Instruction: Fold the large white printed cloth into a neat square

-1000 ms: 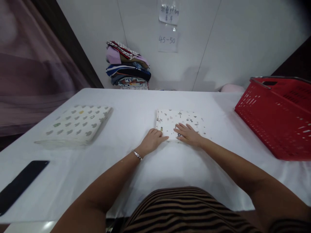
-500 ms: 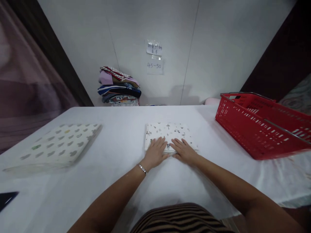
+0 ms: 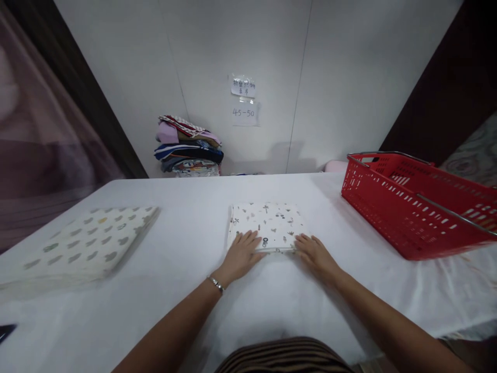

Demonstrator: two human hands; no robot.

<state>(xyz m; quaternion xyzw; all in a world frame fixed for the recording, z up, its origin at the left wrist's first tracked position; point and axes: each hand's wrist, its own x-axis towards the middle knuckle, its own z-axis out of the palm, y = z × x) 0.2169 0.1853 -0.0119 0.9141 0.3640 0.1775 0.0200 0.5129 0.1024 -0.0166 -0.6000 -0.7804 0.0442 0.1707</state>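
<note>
A white folded cloth (image 3: 272, 223) with small printed figures lies flat on the white-covered table (image 3: 186, 228) in front of me. My left hand (image 3: 241, 255) rests on its near left corner, fingers stretched out and the thumb along the near edge. At the near right corner, my right hand (image 3: 315, 257) touches the cloth with its fingertips, the fingers extended. Neither hand grips anything. A larger folded cloth (image 3: 87, 241) with grey cloud-like shapes lies apart on the left side of the table.
A red plastic basket (image 3: 407, 217) with metal handles stands on the right of the table. Behind the far edge rises a stack of folded fabrics (image 3: 190, 147). Paper signs (image 3: 245, 113) hang on the wall. A dark object (image 3: 5, 331) shows at the left edge.
My hands have moved apart along the cloth's near edge, the right one sliding to the right corner. More of the print shows between them. The camera view has shifted slightly.
</note>
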